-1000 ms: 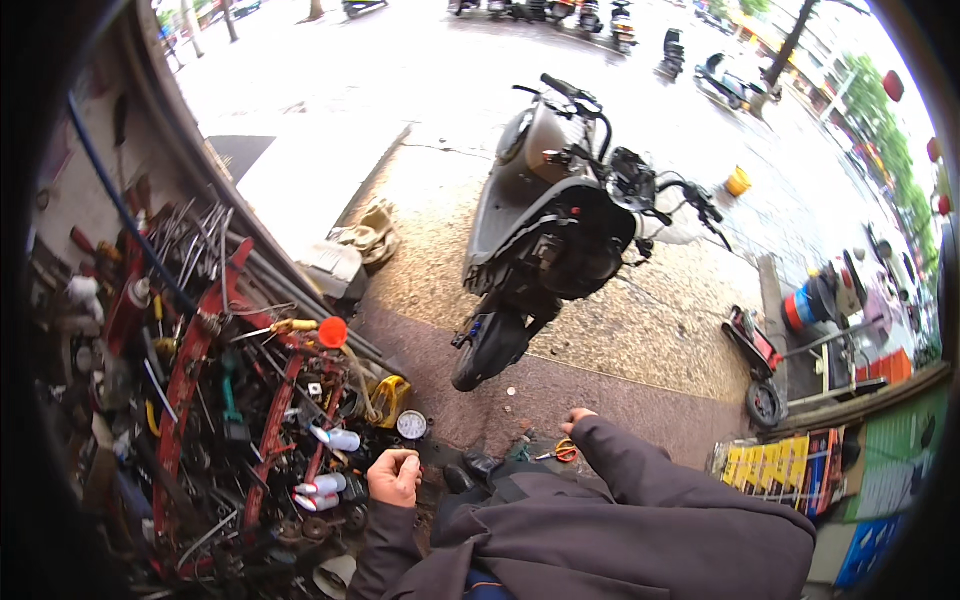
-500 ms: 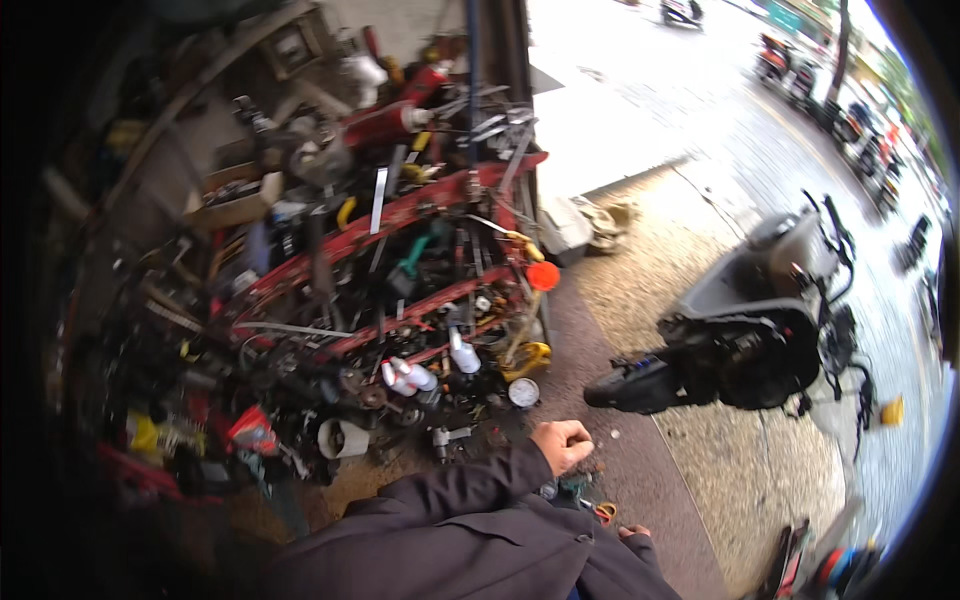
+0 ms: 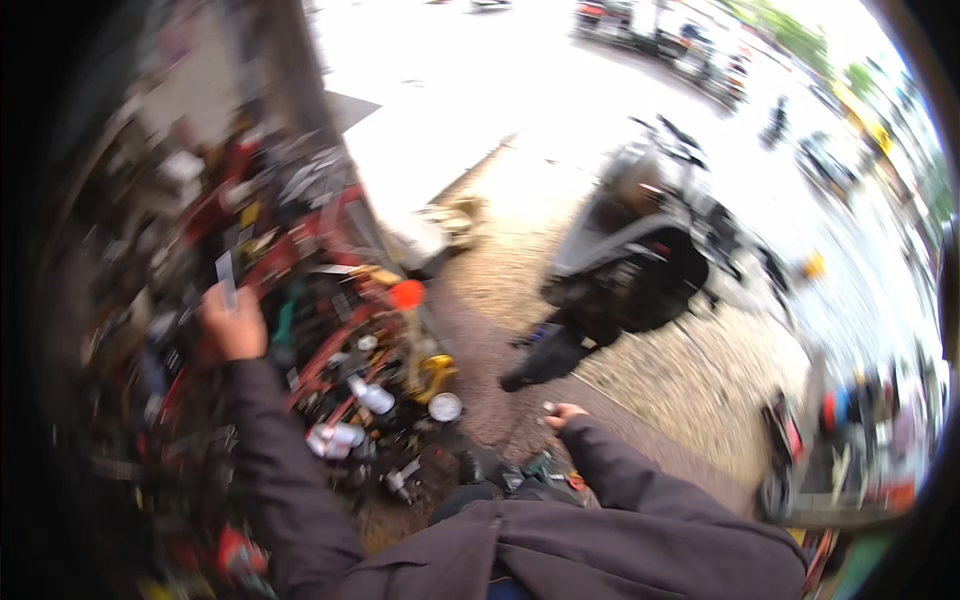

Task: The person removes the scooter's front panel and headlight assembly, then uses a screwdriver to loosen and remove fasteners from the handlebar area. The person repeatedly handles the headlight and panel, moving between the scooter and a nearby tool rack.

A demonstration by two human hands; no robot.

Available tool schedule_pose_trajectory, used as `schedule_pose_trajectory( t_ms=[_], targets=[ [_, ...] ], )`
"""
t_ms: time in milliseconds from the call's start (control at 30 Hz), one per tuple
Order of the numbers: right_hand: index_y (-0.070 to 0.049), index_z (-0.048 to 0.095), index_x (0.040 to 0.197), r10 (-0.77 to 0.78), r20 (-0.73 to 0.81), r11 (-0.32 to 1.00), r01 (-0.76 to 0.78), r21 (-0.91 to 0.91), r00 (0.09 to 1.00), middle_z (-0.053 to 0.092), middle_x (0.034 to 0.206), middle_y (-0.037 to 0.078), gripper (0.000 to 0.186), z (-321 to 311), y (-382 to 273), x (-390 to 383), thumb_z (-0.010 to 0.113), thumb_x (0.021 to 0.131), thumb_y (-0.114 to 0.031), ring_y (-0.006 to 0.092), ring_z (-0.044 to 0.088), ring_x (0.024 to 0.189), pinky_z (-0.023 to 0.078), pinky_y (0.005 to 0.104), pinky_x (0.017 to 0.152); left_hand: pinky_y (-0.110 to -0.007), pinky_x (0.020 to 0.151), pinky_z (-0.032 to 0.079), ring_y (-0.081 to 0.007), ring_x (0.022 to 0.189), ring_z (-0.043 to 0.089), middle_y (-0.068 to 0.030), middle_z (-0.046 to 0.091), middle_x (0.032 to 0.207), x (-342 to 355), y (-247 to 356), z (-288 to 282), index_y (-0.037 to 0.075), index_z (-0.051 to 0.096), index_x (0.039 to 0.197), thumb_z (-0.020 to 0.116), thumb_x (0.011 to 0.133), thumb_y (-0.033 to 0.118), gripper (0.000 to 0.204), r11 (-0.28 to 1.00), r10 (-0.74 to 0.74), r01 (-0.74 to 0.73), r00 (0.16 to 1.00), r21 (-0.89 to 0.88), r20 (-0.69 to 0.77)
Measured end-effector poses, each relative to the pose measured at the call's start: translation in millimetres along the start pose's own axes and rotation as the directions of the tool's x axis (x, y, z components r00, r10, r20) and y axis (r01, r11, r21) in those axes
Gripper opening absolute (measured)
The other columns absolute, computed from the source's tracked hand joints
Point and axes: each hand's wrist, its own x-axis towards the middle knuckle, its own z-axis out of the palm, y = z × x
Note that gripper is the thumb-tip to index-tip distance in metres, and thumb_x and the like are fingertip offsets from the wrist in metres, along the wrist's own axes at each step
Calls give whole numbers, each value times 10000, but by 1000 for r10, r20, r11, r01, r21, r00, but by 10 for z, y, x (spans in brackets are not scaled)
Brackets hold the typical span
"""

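Observation:
My left hand (image 3: 235,325) is stretched out over the crowded red tool rack (image 3: 325,355). Its fingers close around the lower end of a flat silver metal strip (image 3: 226,272), though motion smears the detail. My right hand (image 3: 567,414) hangs over the dark floor strip, fingers curled together. At its fingertips shows a small whitish spot (image 3: 548,407); whether that lies in the fingers or on the floor behind, I cannot tell. Beside the rack, an orange cup-shaped top (image 3: 407,294), a round white dial (image 3: 445,406) and white bottles (image 3: 372,397) are visible.
A grey and black scooter (image 3: 625,255) stands on the pebbled paving to the right, its wheel toward me. Loose tools and parts crowd the left side. A low stand (image 3: 840,512) with assorted items is at the lower right. Parked motorbikes (image 3: 700,65) line the street.
My left hand has gone from in front of my body far left to the metal strip on the rack. My right hand has come up and forward. The view has swung right.

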Motion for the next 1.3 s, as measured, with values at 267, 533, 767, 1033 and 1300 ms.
schedule_pose_trajectory(
  t_ms=[267,533,767,1033,1300],
  targets=[
    [-98,718,1106,265,-101,964,-267,0,959,714,1064,174,446,459,686,-773,702,793,-415,326,670,1041,513,414,933,-532,853,488,-456,975,634,-277,671,997,554,-1074,588,16,629,1054,624,841,191,276,901,-170,26,939,433,298],
    [-98,708,1167,446,-99,888,-426,174,889,695,1140,180,464,554,1502,-1446,700,829,-417,311,649,1108,495,381,970,-472,772,502,-406,925,660,-212,692,995,638,-941,480,8,611,1047,611,920,201,231,927,-265,266,963,265,-39],
    [-81,710,1089,197,-277,945,-106,310,940,727,1000,154,409,-67,1301,-1772,697,834,-400,302,693,977,536,388,877,-341,675,463,-184,714,496,-67,522,777,-1388,1947,139,15,526,878,577,950,76,107,897,140,-69,981,-437,131],
    [-11,629,1093,-199,-691,551,663,508,695,716,915,97,249,-1201,336,-2526,694,909,-165,142,682,813,542,291,721,-401,596,482,-329,672,599,-157,585,758,-3718,4402,-420,15,596,824,656,792,-13,74,420,673,342,503,-840,542],
    [13,640,1072,-1,-718,531,608,590,696,658,918,30,164,-1726,1089,-2663,560,935,-25,97,606,837,502,245,772,-396,720,534,-368,807,654,-182,631,843,-4431,5211,-18,5,619,930,667,801,-6,138,334,863,389,239,-859,444]
  ],
)
